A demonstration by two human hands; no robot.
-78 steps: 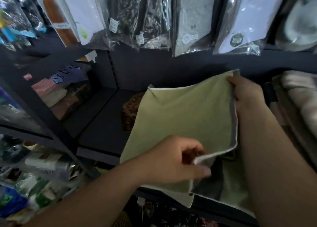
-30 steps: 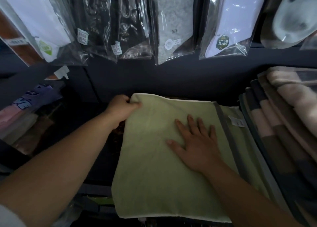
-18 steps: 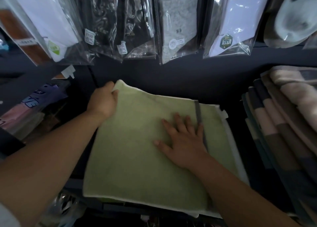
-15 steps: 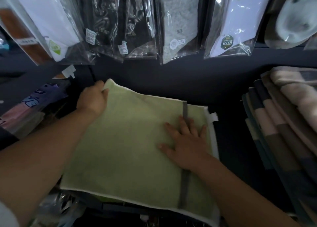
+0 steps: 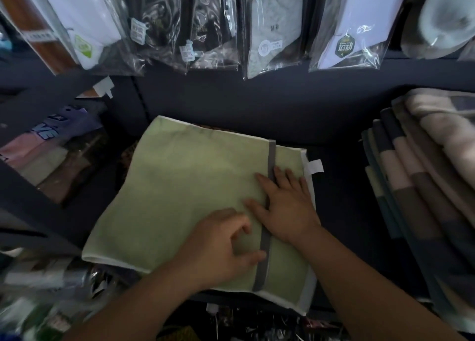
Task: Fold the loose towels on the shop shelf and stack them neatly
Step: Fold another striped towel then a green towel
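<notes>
A pale green towel (image 5: 185,186) with a grey stripe (image 5: 270,173) and white edging lies folded flat on the dark shelf (image 5: 341,212). Its white tag (image 5: 315,166) sticks out at the far right corner. My right hand (image 5: 285,209) lies flat on the towel across the stripe, fingers straight and spread. My left hand (image 5: 221,248) rests on the towel just left of the stripe, near the front edge, with its fingers loosely bent and its thumb pointing at the stripe. A dark patterned cloth (image 5: 128,155) shows under the towel's left edge.
A tall stack of folded striped towels (image 5: 424,173) fills the right side of the shelf. Packaged goods in clear bags (image 5: 272,26) hang above the shelf's back wall. Packaged items (image 5: 51,145) sit in the left bay, and more goods lie below the shelf's front edge.
My left hand has let go of the towel's far left corner and come down to the front, beside my right hand. The towel was slid leftwards and now lies still.
</notes>
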